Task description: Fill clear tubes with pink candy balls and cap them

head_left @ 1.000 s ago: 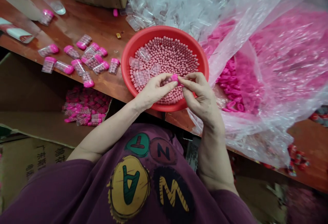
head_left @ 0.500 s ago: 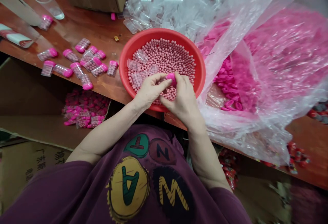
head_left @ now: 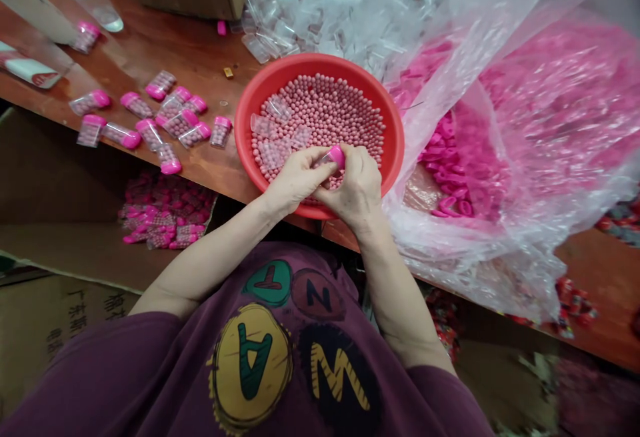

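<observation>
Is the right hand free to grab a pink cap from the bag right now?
Probably not yet: the right hand and left hand both grip a capped tube over the basin. The caps lie uncovered nearby.

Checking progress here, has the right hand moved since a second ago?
Yes. The right hand has slid left, toward the left hand, so it now covers more of the red bowl by the near rim.

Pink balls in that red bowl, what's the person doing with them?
A person's left hand and right hand meet over a round red plastic bowl full of small pink balls, pinching a small clear tube with a bright pink cap between them. More filled pink-capped tubes lie on the brown wooden table, and loose pink caps sit in a clear plastic bag.
</observation>
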The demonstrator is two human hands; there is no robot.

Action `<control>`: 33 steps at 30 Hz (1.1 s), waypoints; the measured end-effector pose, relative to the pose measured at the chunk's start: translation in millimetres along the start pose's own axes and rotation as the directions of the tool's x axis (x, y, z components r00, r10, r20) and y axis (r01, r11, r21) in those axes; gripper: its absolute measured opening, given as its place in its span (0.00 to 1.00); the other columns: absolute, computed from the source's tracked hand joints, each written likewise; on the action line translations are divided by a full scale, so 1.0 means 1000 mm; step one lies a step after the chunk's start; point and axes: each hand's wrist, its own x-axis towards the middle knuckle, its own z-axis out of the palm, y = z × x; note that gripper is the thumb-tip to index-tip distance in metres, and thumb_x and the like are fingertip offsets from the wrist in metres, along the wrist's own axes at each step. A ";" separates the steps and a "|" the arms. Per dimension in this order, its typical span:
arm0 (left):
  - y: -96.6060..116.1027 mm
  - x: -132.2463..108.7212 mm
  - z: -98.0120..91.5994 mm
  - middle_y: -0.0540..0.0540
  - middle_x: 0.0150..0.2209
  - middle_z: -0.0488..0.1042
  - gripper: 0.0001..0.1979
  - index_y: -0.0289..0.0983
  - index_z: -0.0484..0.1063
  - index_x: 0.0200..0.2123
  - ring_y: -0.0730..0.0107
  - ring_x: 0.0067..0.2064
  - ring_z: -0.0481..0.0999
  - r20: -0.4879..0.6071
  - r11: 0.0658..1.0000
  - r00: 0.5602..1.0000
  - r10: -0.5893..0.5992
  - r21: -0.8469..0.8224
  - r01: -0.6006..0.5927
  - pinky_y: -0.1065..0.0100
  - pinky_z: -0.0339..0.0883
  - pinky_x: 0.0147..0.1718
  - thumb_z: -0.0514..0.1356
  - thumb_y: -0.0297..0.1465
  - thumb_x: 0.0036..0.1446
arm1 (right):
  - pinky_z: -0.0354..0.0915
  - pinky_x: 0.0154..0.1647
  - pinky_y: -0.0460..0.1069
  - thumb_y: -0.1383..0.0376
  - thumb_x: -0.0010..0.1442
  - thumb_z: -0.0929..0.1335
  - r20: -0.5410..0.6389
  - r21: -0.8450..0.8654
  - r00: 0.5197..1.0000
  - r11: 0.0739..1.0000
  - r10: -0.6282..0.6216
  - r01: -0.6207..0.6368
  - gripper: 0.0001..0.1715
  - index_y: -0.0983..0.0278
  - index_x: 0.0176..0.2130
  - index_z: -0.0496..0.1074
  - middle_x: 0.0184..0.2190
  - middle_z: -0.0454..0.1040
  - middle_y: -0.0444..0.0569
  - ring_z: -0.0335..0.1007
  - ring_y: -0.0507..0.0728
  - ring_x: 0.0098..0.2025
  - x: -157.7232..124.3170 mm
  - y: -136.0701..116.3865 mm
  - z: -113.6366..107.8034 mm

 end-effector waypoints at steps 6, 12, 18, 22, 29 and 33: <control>0.004 -0.007 0.007 0.48 0.40 0.80 0.06 0.38 0.79 0.48 0.72 0.34 0.74 -0.196 0.982 0.963 0.184 0.069 -0.174 0.68 0.74 0.36 0.65 0.27 0.69 | 0.74 0.60 0.72 0.50 0.65 0.75 0.074 0.218 0.996 0.975 -0.059 0.042 0.53 0.67 0.77 0.57 0.67 0.70 0.71 0.74 0.77 0.61 0.002 0.013 0.005; -0.001 -0.061 -0.062 0.43 0.54 0.81 0.16 0.43 0.74 0.57 0.64 0.50 0.81 -0.558 0.797 0.573 0.601 0.473 -0.376 0.61 0.76 0.53 0.63 0.45 0.74 | 0.79 0.43 0.61 0.42 0.72 0.72 0.101 0.307 0.994 0.952 -0.040 0.008 0.45 0.62 0.76 0.64 0.56 0.81 0.63 0.80 0.64 0.40 0.008 0.023 0.004; -0.010 -0.078 -0.130 0.46 0.45 0.79 0.20 0.42 0.74 0.52 0.69 0.42 0.78 -0.685 0.785 0.390 0.615 0.579 -0.221 0.66 0.73 0.45 0.62 0.53 0.73 | 0.78 0.41 0.59 0.52 0.77 0.67 0.175 0.227 0.978 0.971 -0.116 0.075 0.22 0.63 0.57 0.81 0.43 0.86 0.59 0.83 0.66 0.39 0.009 0.009 -0.003; 0.016 -0.056 -0.111 0.42 0.59 0.79 0.23 0.44 0.74 0.60 0.57 0.63 0.77 -0.484 0.647 0.466 0.740 0.702 -0.298 0.58 0.70 0.64 0.60 0.52 0.75 | 0.79 0.45 0.60 0.56 0.76 0.67 0.195 0.187 0.978 0.982 -0.069 0.032 0.20 0.63 0.56 0.81 0.45 0.87 0.60 0.84 0.67 0.42 0.008 0.005 -0.004; 0.056 0.001 -0.107 0.37 0.57 0.81 0.18 0.42 0.77 0.59 0.41 0.67 0.72 -0.086 0.316 0.739 0.668 0.932 -0.177 0.44 0.60 0.70 0.60 0.42 0.73 | 0.77 0.46 0.60 0.59 0.77 0.66 0.249 0.137 0.968 0.991 -0.036 0.002 0.18 0.64 0.56 0.80 0.46 0.86 0.61 0.83 0.68 0.44 0.005 0.000 -0.008; 0.067 0.027 -0.161 0.43 0.57 0.81 0.19 0.47 0.74 0.61 0.47 0.69 0.68 -0.124 0.297 0.666 0.736 0.943 -0.152 0.44 0.58 0.69 0.60 0.47 0.74 | 0.77 0.45 0.61 0.59 0.77 0.65 0.292 0.123 0.956 0.992 -0.033 -0.003 0.20 0.66 0.58 0.80 0.47 0.87 0.61 0.83 0.68 0.42 0.006 0.000 -0.007</control>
